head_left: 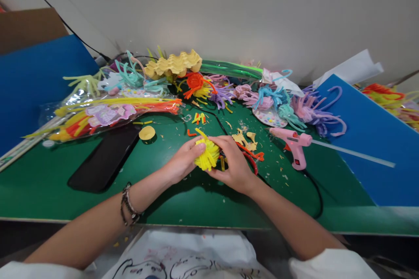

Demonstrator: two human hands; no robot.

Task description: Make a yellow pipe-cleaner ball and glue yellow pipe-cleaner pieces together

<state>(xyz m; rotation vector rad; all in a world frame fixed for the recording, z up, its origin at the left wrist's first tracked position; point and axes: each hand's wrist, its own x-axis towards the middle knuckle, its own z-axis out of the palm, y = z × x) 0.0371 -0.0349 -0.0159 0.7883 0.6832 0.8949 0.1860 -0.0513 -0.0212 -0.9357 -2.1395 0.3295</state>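
Between my two hands, above the front of the green table [157,205], is a yellow pipe-cleaner bundle [209,157], rounded, with one strand end sticking up. My left hand [185,159] grips its left side, thumb laid across the top. On the right, the fingers of my right hand [234,163] curl round the bundle's top and underside. Partly hidden behind my right hand lies a red-handled tool [251,161], its kind unclear. Short orange and yellow pipe-cleaner pieces [199,118] and torn beige carton scraps [251,141] lie just beyond my hands.
A pink glue gun [296,146] with a long glue stick rests at right, its cord trailing forward. At left are a black phone [104,157] and a bag of pipe cleaners [108,115]. An egg carton [176,63] and colourful pipe-cleaner bundles [268,96] line the back. Blue panels [369,148] flank the table.
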